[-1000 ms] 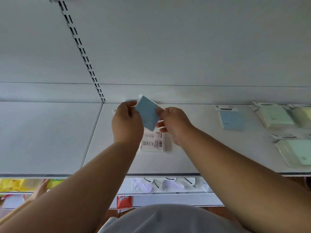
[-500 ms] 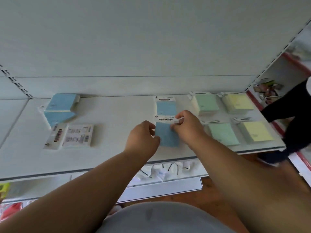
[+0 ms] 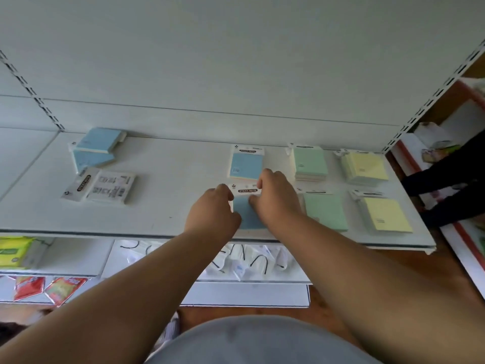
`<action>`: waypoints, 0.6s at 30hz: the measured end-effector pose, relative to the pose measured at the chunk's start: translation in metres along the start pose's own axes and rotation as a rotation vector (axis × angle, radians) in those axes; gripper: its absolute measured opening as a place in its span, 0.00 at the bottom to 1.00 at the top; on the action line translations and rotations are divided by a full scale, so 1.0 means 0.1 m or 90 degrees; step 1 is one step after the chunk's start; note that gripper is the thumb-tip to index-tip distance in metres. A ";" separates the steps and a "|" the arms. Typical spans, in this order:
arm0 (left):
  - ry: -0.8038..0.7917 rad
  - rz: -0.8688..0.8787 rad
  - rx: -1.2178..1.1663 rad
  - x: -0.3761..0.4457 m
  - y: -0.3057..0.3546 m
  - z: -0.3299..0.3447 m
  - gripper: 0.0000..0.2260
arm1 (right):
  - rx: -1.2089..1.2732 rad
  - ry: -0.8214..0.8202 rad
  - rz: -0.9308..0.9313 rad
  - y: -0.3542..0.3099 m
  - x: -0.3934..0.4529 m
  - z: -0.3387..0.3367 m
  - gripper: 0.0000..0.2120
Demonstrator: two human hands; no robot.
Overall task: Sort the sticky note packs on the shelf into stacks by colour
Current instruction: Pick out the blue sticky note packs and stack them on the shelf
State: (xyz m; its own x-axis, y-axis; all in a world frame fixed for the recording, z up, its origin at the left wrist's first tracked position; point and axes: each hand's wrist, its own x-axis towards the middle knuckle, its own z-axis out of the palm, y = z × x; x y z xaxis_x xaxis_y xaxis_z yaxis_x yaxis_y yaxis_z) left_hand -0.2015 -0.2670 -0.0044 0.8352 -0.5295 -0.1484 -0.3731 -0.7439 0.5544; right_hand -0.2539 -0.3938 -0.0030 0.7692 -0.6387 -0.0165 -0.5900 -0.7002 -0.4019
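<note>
Gripping a blue sticky note pack [image 3: 245,214] at the shelf's [image 3: 168,179] front edge: left hand [image 3: 214,210] curled on its left side, right hand [image 3: 275,198] pinching the white "STICKY NOTE" header. Pack lies flat, long axis front to back, header toward the rear. Count: one blue stack [image 3: 246,165] directly behind it, two green stacks [image 3: 309,164], two yellow stacks [image 3: 364,166], one tumbled blue pile [image 3: 94,147] at left, one face-down pack [image 3: 101,186] showing barcodes.

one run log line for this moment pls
step: placing blue sticky note pack at shelf front | left hand: holding pack | right hand: holding pack
</note>
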 end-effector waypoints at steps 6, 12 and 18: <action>0.052 0.005 -0.016 -0.01 -0.31 -0.22 0.13 | 0.079 -0.023 -0.093 -0.34 -0.04 0.13 0.08; 0.126 -0.021 -0.017 0.17 -0.99 -0.69 0.10 | 0.139 -0.050 -0.131 -1.14 0.04 0.45 0.05; 0.169 -0.043 0.091 0.45 -1.88 -1.28 0.16 | 0.216 -0.160 0.001 -2.11 0.19 0.99 0.09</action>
State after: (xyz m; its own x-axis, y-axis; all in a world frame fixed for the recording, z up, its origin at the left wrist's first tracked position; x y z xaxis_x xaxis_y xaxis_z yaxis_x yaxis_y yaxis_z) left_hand -0.0424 -0.0986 -0.0109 0.9294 -0.3658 0.0484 -0.3504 -0.8339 0.4264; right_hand -0.0901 -0.2265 -0.0090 0.8288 -0.5132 -0.2229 -0.5095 -0.5277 -0.6797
